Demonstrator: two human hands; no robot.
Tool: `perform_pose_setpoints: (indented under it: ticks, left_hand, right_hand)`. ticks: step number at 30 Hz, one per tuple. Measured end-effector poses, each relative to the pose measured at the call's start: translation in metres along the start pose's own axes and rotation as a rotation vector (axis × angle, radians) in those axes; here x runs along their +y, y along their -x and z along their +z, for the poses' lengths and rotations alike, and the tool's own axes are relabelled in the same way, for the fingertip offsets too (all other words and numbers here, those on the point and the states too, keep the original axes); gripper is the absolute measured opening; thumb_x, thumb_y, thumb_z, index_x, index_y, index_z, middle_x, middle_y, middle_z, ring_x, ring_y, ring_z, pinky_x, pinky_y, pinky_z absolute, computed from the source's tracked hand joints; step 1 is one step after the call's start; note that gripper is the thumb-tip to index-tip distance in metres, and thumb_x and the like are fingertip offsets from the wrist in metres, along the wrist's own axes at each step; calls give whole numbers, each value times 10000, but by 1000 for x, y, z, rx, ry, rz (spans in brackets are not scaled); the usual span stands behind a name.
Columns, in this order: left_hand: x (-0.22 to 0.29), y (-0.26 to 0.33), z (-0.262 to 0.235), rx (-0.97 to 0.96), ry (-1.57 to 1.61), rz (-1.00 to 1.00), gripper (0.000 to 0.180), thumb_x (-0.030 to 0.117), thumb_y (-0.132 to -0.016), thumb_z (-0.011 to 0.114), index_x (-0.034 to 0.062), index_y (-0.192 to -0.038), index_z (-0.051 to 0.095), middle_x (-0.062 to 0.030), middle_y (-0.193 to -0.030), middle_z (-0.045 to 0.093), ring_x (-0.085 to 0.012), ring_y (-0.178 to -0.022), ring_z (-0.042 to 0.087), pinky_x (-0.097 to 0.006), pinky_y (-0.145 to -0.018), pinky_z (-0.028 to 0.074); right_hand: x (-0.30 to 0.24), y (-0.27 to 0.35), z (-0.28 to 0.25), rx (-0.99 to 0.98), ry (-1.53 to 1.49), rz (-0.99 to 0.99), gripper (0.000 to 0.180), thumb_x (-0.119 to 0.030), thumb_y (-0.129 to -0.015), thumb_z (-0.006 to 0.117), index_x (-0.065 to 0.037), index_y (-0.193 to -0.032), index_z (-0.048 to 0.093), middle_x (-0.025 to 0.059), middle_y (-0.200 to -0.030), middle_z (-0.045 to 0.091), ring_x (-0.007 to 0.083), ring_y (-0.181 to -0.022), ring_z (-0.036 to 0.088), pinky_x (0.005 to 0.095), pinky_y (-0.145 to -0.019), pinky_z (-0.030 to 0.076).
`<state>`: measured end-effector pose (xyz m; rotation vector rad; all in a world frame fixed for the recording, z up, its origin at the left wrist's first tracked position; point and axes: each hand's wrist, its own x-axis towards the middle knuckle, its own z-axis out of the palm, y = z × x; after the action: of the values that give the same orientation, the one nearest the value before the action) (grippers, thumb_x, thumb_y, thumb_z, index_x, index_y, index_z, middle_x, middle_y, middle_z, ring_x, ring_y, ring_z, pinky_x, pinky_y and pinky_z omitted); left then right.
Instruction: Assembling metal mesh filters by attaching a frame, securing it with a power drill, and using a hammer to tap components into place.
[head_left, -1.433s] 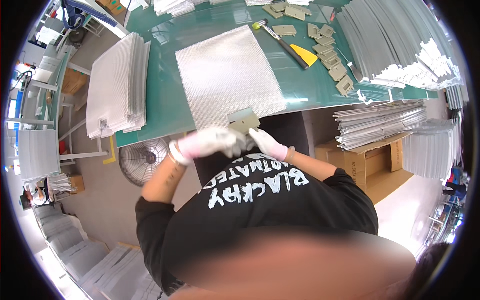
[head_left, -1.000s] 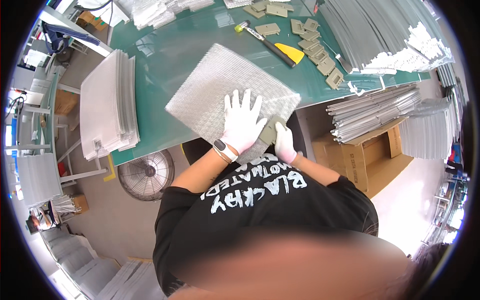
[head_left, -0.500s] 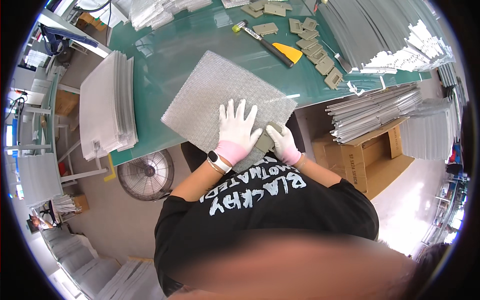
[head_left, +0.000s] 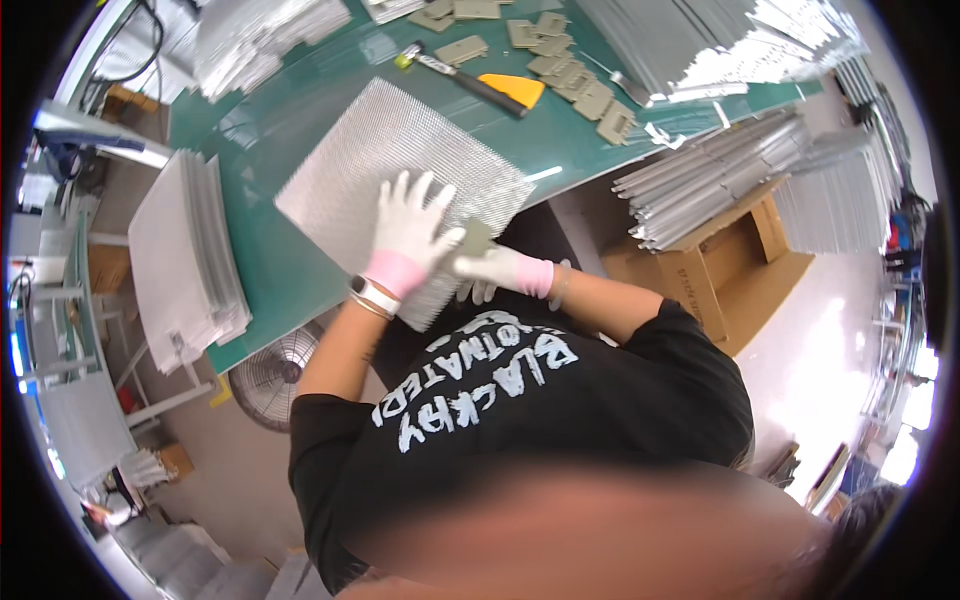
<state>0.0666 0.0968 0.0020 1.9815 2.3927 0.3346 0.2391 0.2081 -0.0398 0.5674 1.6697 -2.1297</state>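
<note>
A silvery mesh panel point(head_left: 350, 150) with a fine honeycomb texture lies slantwise on the green table, its near corner reaching past the edge toward my body. My left hand point(head_left: 408, 232), in a white glove with a pink cuff, rests flat on the panel with fingers spread. At the panel's near right edge, my right hand point(head_left: 500, 272), gloved alike, grips an olive-green plastic piece point(head_left: 474, 236). Its thumb lies near the piece while other fingers show below the panel's edge. The piece is blurred and partly covered, so whether it is seated on the edge cannot be told.
Beyond the panel lie a hammer point(head_left: 470, 80), a yellow-orange object point(head_left: 515, 90) and several olive plastic pieces point(head_left: 592, 98). Mesh panels are stacked at left point(head_left: 185, 255) and far right point(head_left: 690, 45). Below stand a cardboard box point(head_left: 740, 285) and a floor fan point(head_left: 272, 378).
The whole view has shifted, moving the table's things leftward. My right hand has turned more sideways at the panel's edge, still on the olive piece. My left hand stays flat on the panel.
</note>
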Motion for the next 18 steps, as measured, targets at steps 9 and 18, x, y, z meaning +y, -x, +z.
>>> perform_pose_setpoints:
  ticks: [9,18]
  left_hand:
    - [11,13,-25,268,211,211,388,160,-843,634,59,-1215,588,-151,-1231,592,-386,-1226,498,-501,-1064,362]
    - [62,57,83,-162,956,188,278,161,-910,613,25,-1148,660,-155,-1153,674,-311,-1109,627,-401,-995,468]
  right_hand:
    - [64,141,-182,496,1687,602,131,-96,-774,685,-164,-859,758,72,-1070,669,259,-1056,645,372,-833,537]
    - [87,150,-209,377,1749,231,105,-111,-820,624,-142,-864,714,68,-922,665,277,-928,666,407,-778,538]
